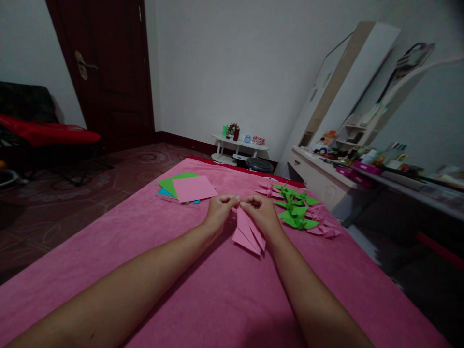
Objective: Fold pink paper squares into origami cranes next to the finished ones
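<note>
A partly folded piece of pink origami paper (247,233) hangs between my hands, its layered flaps pointing down toward me. My left hand (220,210) pinches its far tip with thumb and forefinger. My right hand (261,210) is closed on the same tip from the other side, its fingers curled and partly covering the paper's right edge. To the left lies a stack of square paper sheets (195,188), pink on top, with green and blue ones showing below. Folded green paper cranes (297,215) and pink paper cranes (324,229) are grouped beyond my right hand.
A pink cloth (174,290) covers the surface under my arms. A cluttered dressing table (319,169) stands along the right. Against the far wall is a low white stand (239,143) with small items. A red-covered chair (47,134) and a dark door (105,72) are at left.
</note>
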